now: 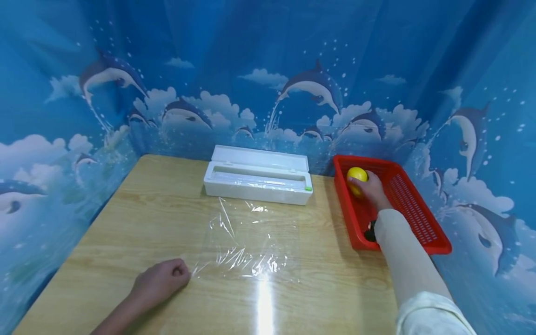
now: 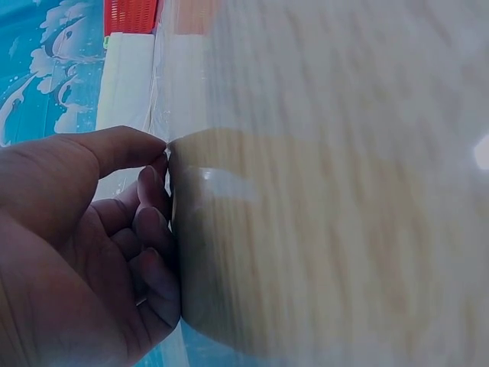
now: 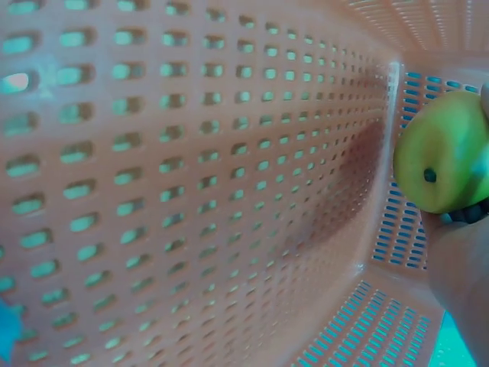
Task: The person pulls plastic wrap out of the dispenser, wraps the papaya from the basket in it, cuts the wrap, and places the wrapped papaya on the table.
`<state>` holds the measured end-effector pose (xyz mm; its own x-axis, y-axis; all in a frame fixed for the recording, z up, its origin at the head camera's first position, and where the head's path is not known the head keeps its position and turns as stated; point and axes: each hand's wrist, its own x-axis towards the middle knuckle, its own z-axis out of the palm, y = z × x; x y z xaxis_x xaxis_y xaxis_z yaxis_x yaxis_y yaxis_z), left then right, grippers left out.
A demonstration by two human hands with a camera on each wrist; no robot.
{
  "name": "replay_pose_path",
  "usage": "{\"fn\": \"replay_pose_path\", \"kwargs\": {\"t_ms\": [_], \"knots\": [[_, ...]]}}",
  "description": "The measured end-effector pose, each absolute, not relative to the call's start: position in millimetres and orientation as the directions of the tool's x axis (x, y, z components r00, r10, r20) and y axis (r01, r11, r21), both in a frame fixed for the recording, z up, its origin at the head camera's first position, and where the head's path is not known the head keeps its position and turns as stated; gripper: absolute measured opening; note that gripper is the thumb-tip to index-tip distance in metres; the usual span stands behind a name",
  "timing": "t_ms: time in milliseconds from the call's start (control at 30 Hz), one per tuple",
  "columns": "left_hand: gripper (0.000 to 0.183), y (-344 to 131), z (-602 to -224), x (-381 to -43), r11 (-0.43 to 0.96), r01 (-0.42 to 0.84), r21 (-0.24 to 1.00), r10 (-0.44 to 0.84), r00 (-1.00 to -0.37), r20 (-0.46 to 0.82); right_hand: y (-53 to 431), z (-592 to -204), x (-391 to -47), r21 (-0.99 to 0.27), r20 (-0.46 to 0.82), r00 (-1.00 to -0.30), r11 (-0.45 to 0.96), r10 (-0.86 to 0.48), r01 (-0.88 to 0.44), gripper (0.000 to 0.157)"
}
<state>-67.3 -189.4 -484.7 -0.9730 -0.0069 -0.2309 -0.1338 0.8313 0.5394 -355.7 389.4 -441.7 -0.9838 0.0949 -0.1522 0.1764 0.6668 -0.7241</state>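
Backing tbl (image 1: 125, 223) w/ film (image 1: 247, 246): dolphin curtain (image 1: 234, 51)

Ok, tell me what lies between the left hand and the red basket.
In the head view, clear plastic film, then a strip of wooden table.

clear film (image 1: 251, 242) | creased, flat on table (image 1: 125, 223) | yellow fruit (image 1: 357, 174) | round, inside red basket (image 1: 412, 204)

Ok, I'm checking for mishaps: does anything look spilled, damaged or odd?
Nothing looks spilled or damaged. The plastic wrap in front of the white box looks slightly off: it lies creased rather than smooth.
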Motion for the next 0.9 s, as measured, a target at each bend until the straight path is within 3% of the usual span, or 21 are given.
{"fn": "replay_pose_path", "kwargs": {"t_ms": [200, 900], "knots": [[0.009, -188.6, -483.7, -67.5, 0.829, -0.120, 0.546, 0.007, -0.975, -0.224, 387.2, -428.2, -346.9, -0.733, -0.097, -0.991, 0.667, 0.097, 0.137, 0.084], [0.008, -191.4, -484.7, -67.9, 0.829, -0.118, 0.547, 0.011, -0.974, -0.227, 360.3, -368.1, -322.7, -0.748, 0.009, -0.995, 0.661, 0.098, 0.058, 0.103]]}}
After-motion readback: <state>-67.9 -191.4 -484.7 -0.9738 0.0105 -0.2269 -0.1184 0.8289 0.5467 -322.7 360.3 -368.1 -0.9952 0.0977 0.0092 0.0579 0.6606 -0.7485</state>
